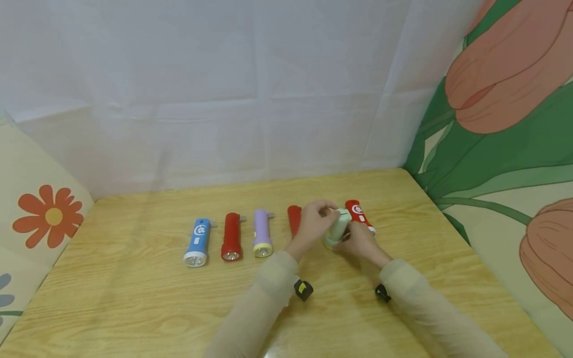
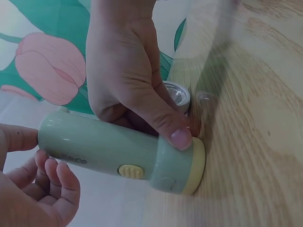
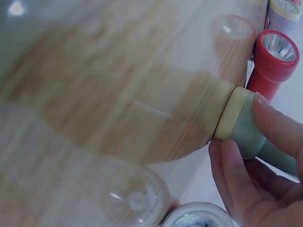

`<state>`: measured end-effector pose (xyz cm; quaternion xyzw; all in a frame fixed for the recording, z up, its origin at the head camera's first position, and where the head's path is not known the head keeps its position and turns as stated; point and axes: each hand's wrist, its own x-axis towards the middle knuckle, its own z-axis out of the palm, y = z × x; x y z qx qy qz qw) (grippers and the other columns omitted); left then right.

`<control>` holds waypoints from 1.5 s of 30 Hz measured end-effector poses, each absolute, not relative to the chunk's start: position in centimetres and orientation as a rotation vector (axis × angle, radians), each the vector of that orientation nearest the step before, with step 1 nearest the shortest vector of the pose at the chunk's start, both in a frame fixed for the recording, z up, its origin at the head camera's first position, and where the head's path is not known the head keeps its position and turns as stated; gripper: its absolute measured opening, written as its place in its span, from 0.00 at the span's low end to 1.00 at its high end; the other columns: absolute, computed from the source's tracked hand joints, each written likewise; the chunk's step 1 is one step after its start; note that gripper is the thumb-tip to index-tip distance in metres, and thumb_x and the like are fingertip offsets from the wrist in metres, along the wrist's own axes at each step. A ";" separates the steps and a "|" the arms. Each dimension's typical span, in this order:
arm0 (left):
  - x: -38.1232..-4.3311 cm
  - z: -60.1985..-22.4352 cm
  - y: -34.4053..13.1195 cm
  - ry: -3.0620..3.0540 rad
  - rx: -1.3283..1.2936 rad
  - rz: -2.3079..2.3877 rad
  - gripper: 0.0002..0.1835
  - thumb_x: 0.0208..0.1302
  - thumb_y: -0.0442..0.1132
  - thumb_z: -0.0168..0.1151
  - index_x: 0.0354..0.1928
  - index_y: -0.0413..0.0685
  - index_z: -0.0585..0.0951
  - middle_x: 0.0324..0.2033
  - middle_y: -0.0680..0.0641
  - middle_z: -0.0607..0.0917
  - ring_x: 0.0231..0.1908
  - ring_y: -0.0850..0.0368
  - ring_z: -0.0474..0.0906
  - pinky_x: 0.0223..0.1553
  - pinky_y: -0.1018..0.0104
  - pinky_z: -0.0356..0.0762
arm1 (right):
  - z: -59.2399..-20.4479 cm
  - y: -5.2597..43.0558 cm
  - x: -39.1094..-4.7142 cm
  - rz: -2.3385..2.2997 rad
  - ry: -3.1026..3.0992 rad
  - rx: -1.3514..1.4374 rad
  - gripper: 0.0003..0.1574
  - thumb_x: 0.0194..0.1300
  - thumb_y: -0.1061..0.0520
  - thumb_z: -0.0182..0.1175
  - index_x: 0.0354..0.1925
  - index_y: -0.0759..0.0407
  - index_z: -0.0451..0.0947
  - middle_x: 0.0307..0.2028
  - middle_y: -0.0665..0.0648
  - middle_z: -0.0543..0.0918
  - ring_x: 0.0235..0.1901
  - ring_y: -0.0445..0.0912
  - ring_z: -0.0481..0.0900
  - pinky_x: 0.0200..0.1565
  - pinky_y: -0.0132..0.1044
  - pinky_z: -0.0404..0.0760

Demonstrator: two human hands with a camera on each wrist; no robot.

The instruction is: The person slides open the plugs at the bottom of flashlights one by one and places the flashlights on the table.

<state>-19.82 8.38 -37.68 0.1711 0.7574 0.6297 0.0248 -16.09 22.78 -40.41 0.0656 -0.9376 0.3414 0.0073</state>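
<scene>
A pale green flashlight (image 1: pixel 338 226) with a yellow rim and a yellow switch stands lens-down on the wooden table. Around its wide head, my right hand (image 1: pixel 360 242) curls, thumb on one side and fingers on the other in the right wrist view. My left hand (image 1: pixel 313 223) has its thumb and fingertips at the tail end, pinching it, with the other fingers bent. Close beside my left hand is a red flashlight (image 1: pixel 294 219), partly hidden by it. Another red flashlight (image 1: pixel 356 213), white-rimmed with a white emblem, lies just beyond my right hand.
To the left lie a blue flashlight (image 1: pixel 199 242), a red flashlight (image 1: pixel 231 236) and a purple flashlight (image 1: pixel 262 232), lenses towards me, with small pieces sticking out near their tails. White cloth (image 1: pixel 215 124) hangs behind the table (image 1: pixel 147 308). Flowered panels (image 1: pixel 501 214) flank it.
</scene>
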 end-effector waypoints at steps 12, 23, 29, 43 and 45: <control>-20.1 -36.8 9.1 2.364 0.365 1.861 0.04 0.50 0.31 0.65 0.30 0.40 0.83 0.19 0.51 0.78 0.21 0.63 0.70 0.22 0.75 0.69 | -40.4 23.0 -16.0 1.061 -2.928 0.213 0.27 0.39 0.65 0.73 0.40 0.73 0.74 0.32 0.64 0.82 0.31 0.54 0.81 0.34 0.43 0.81; -20.2 -36.3 9.2 2.370 0.318 1.835 0.05 0.48 0.34 0.69 0.27 0.40 0.83 0.19 0.51 0.79 0.21 0.63 0.71 0.21 0.75 0.70 | -40.5 23.0 -16.2 1.048 -2.927 0.259 0.27 0.37 0.65 0.74 0.37 0.73 0.74 0.30 0.63 0.81 0.30 0.53 0.80 0.31 0.42 0.80; -20.4 -36.4 9.3 2.396 0.281 1.800 0.06 0.47 0.36 0.71 0.26 0.43 0.83 0.19 0.53 0.79 0.21 0.63 0.70 0.21 0.74 0.68 | -40.4 23.1 -16.4 1.038 -2.951 0.227 0.28 0.37 0.64 0.74 0.37 0.73 0.74 0.30 0.63 0.81 0.30 0.52 0.80 0.32 0.42 0.80; -21.0 -36.7 9.8 2.620 0.318 1.614 0.10 0.44 0.45 0.72 0.22 0.49 0.81 0.15 0.56 0.76 0.21 0.62 0.69 0.34 0.66 0.60 | -40.6 23.0 -16.6 1.029 -2.943 0.217 0.27 0.36 0.64 0.74 0.36 0.72 0.74 0.30 0.62 0.81 0.31 0.52 0.79 0.34 0.43 0.79; -21.0 -36.6 9.8 2.623 0.316 1.613 0.10 0.45 0.45 0.72 0.22 0.49 0.81 0.15 0.56 0.76 0.21 0.62 0.69 0.35 0.65 0.61 | -40.6 23.0 -16.6 1.034 -2.938 0.235 0.27 0.37 0.64 0.74 0.37 0.72 0.74 0.30 0.63 0.81 0.31 0.52 0.79 0.34 0.43 0.80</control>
